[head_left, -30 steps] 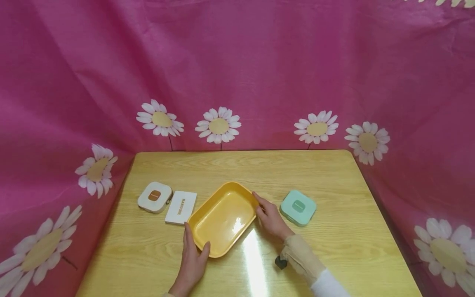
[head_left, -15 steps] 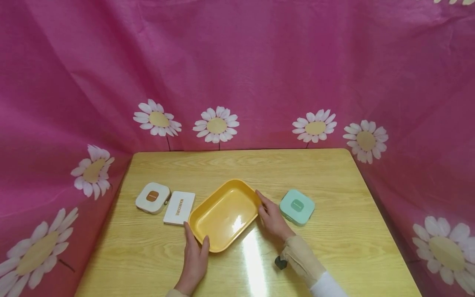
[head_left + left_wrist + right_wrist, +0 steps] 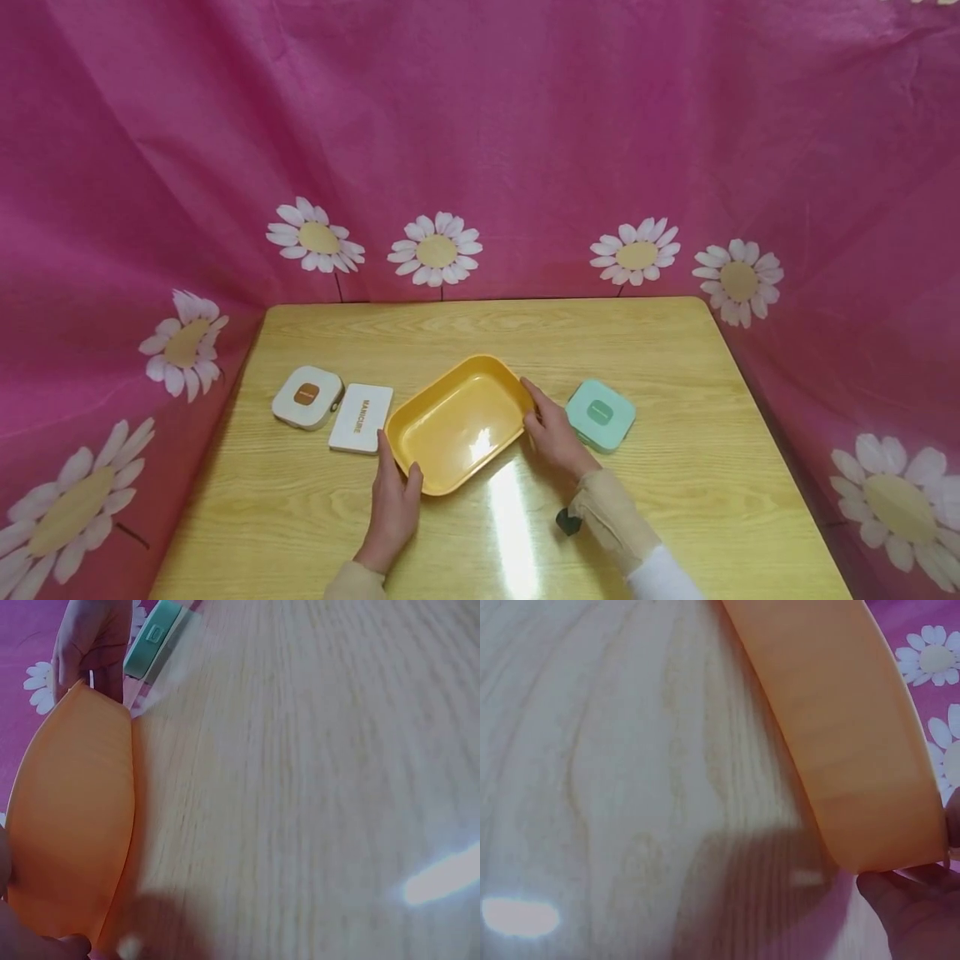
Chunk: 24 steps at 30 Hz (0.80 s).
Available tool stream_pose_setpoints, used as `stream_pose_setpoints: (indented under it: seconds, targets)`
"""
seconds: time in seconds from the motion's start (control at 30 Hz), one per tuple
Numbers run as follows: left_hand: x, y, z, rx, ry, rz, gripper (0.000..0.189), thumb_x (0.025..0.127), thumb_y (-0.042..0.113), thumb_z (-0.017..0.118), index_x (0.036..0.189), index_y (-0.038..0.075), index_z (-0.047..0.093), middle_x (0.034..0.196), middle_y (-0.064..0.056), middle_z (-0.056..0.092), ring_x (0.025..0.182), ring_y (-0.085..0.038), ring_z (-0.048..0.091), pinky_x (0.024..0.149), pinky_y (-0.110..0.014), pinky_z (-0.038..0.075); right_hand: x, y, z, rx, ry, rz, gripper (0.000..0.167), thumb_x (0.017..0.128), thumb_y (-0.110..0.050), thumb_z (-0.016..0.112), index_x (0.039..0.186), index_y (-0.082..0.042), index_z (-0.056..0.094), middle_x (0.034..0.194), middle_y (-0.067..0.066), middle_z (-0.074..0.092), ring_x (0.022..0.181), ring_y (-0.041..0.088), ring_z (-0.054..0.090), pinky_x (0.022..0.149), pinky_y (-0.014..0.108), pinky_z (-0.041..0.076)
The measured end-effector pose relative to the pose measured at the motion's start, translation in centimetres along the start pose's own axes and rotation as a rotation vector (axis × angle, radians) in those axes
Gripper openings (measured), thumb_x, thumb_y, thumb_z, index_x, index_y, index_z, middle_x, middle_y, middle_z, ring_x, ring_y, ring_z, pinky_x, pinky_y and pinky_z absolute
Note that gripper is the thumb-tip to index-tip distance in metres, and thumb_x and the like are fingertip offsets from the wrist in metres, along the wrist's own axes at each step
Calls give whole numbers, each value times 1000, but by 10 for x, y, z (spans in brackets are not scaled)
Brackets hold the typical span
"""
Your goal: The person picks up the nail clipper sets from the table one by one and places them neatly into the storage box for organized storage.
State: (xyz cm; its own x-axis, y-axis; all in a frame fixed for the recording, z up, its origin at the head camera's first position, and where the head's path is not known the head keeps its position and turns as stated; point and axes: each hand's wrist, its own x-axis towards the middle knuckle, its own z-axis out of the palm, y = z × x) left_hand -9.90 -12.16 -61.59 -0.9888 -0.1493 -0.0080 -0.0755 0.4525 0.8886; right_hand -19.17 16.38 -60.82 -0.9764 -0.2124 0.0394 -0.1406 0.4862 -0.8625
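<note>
A yellow-orange rectangular plastic tray (image 3: 463, 429) with rounded corners lies askew at the middle of the table in the head view. My left hand (image 3: 393, 504) grips its near-left end, fingers along the outer side and thumb at the near corner. At the opposite end my right hand (image 3: 555, 429) holds the far-right side by the rim. In the right wrist view, the right thumb (image 3: 885, 896) presses low on the tray's end wall. The left wrist view shows the tray's long orange side (image 3: 71, 817) between both hands.
Left of the tray lie a flat white box marked MANICURE (image 3: 362, 418) and a white rounded case (image 3: 307, 397) with a brown label. A mint-green case (image 3: 601, 415) sits just right of my right hand. Pink flowered cloth (image 3: 525, 150) surrounds the wooden table (image 3: 675, 517).
The tray has shifted slightly away from me and turned a little clockwise, with both hands moving along on it. The cases and the white box stay in place.
</note>
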Motion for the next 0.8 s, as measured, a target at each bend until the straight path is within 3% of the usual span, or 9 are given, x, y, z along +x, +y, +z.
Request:
stream_pose_setpoints:
  seconds: [0.23, 0.4, 0.47, 0.67, 0.8]
  targets:
    - [9, 0, -3, -2, -35, 15, 84, 102, 5, 53, 165, -6, -2, 173, -25, 11, 158, -33, 19, 125, -31, 15, 5, -3, -4, -32, -1, 35, 68, 95, 0, 54, 161, -4, 40, 149, 23, 57, 116, 25, 62, 102, 44, 51]
    - [18, 0, -5, 11, -52, 26, 86, 99, 1, 55, 165, -6, 1, 171, -26, 19, 155, -34, 28, 124, -44, 25, 11, -5, -10, -47, -21, 55, 71, 92, 0, 57, 161, -6, 41, 147, 23, 59, 107, 24, 61, 92, 38, 50]
    - [22, 0, -6, 19, -57, 34, 86, 97, -1, 56, 164, -7, 3, 170, -27, 22, 154, -35, 30, 122, -49, 27, 13, -4, -12, -66, -33, 53, 72, 92, -1, 58, 162, -7, 40, 149, 23, 57, 106, 25, 60, 92, 39, 49]
    - [34, 3, -10, 15, -79, 54, 86, 95, -4, 55, 164, -8, 6, 170, -25, 21, 154, -31, 29, 122, -47, 28, 15, -3, -13, -84, -28, 51, 73, 93, -1, 58, 162, -8, 38, 153, 22, 53, 110, 28, 59, 98, 43, 47]
    - [40, 5, -14, 60, -84, 73, 86, 93, -5, 56, 164, -10, 8, 169, -28, 23, 153, -35, 31, 122, -52, 29, 16, -2, -13, -80, -15, 50, 71, 94, -1, 58, 162, -8, 39, 155, 20, 52, 112, 27, 59, 101, 44, 47]
